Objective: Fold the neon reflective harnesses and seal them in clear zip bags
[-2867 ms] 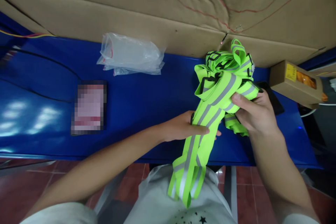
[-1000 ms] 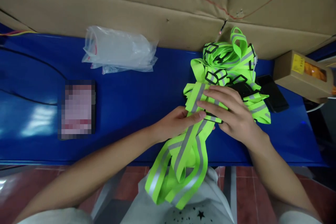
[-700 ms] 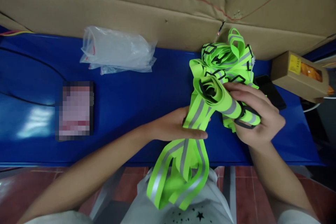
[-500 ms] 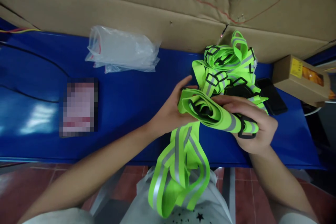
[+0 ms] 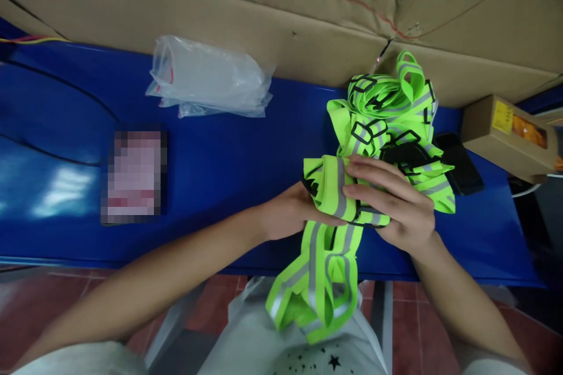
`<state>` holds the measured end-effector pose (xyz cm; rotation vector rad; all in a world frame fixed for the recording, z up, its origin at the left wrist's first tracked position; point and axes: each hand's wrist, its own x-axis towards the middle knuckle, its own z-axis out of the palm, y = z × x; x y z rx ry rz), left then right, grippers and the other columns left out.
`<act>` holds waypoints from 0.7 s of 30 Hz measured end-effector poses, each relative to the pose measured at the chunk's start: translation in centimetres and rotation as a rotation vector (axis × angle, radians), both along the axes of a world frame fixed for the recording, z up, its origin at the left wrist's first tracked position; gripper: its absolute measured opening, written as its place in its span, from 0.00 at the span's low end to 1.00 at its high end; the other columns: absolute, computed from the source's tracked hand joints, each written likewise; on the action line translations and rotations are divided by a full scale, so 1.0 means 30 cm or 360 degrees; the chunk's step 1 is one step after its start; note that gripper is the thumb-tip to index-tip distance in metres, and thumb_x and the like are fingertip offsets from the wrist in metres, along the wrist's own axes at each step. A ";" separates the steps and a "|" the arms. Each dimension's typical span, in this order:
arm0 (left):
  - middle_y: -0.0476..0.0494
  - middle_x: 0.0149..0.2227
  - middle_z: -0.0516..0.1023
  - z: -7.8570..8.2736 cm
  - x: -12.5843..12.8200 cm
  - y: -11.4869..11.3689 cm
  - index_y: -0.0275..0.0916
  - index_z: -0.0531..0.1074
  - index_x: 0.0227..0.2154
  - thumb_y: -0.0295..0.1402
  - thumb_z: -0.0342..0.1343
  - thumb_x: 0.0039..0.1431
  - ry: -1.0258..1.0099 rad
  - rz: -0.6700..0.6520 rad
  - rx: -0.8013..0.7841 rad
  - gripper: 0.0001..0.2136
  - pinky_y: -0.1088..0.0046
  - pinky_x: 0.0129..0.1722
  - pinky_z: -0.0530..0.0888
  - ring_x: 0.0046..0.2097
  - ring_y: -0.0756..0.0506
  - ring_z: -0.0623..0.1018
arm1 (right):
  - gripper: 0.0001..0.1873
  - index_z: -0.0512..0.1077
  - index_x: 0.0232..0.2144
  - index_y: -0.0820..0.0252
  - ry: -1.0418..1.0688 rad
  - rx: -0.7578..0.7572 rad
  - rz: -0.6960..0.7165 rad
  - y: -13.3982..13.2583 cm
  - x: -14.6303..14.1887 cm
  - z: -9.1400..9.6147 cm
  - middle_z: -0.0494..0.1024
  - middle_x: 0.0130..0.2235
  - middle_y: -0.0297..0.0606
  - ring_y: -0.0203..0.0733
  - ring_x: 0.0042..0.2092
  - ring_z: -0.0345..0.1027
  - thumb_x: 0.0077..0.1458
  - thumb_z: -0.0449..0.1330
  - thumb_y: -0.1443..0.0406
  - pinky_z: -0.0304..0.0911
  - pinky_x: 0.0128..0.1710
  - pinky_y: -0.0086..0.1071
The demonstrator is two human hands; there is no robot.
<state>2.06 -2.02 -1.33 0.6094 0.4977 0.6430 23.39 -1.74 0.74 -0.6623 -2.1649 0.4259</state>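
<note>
Ones and Twos Across the Counter (image 5: 241,152)

Two grips show at the near edge: one left grip (image 5: 285,211), one right grip (image 5: 402,205). Between them is one roll of green reflective strap (image 5: 336,187). One heap of matching strap (image 5: 393,111) lies far right; its strands cannot be counted, though at least four black buckles (image 5: 353,129) show in it. Beside it are one black slab (image 5: 461,167) and one carton (image 5: 497,143) with one yellow label (image 5: 502,116). Far left of centre is one stack of clear bags (image 5: 215,79), their number unclear. The left side has one pixelated device (image 5: 134,176) and two black cables (image 5: 88,89).
</note>
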 end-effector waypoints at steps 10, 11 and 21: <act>0.46 0.43 0.85 0.014 0.005 0.022 0.38 0.78 0.47 0.39 0.73 0.53 0.0022 0.0080 -0.0088 0.20 0.65 0.56 0.73 0.54 0.41 0.80 | 0.28 0.66 0.66 0.43 -0.0522 -0.0308 -0.0096 -0.004 0.019 0.033 0.53 0.75 0.35 0.62 0.76 0.43 0.65 0.58 0.63 0.42 0.72 0.65; 0.47 0.41 0.85 0.010 0.007 0.025 0.39 0.79 0.45 0.38 0.74 0.52 0.0040 0.0084 -0.0123 0.19 0.64 0.55 0.74 0.52 0.40 0.81 | 0.31 0.63 0.68 0.45 -0.0497 -0.0473 -0.0001 -0.003 0.022 0.040 0.47 0.77 0.36 0.62 0.77 0.38 0.64 0.60 0.61 0.43 0.73 0.64; 0.45 0.46 0.85 -0.007 0.002 0.015 0.39 0.81 0.44 0.35 0.73 0.50 0.0178 0.0030 0.0071 0.17 0.64 0.54 0.75 0.49 0.41 0.81 | 0.30 0.76 0.56 0.51 0.0436 -0.1488 -0.0191 0.035 0.031 -0.052 0.84 0.50 0.39 0.50 0.48 0.81 0.53 0.74 0.53 0.79 0.46 0.41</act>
